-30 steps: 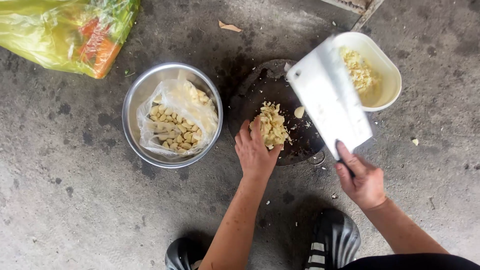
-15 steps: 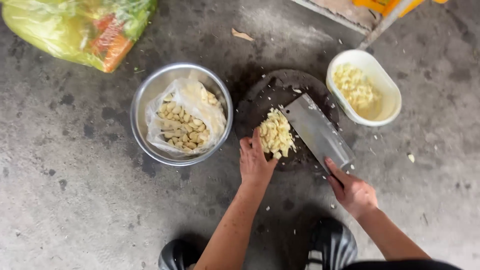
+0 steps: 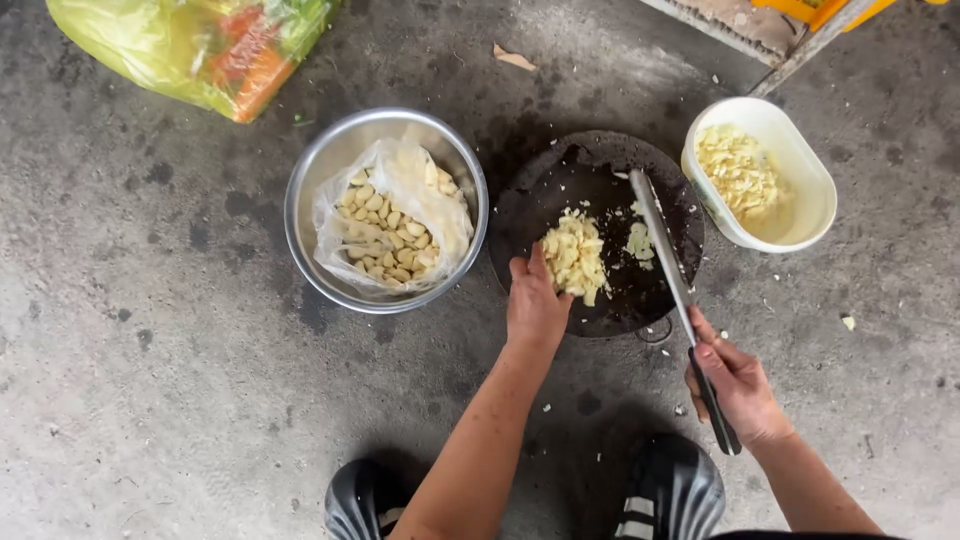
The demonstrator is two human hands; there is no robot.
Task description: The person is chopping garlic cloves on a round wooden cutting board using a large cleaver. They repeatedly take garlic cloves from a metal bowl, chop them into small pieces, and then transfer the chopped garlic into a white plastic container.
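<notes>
A: Where is the right hand (image 3: 738, 385)?

B: Near right, clenched round the dark handle of a cleaver (image 3: 665, 255). The blade stands edge-down on the round dark chopping board (image 3: 600, 170), just right of the chopped garlic pile (image 3: 573, 255).

A: And the left hand (image 3: 535, 305)?

B: It rests at the board's near edge, fingers curved against the pile's left side, touching it (whether it grips any pieces, I cannot tell).

A: What lies around?

B: Left of the board sits a steel bowl (image 3: 320, 170) with a clear bag of peeled cloves (image 3: 385, 225). To the far right, a white tub (image 3: 815, 190) holds more chopped garlic. A yellow bag (image 3: 150, 40) lies far left on the concrete floor (image 3: 150, 380).
</notes>
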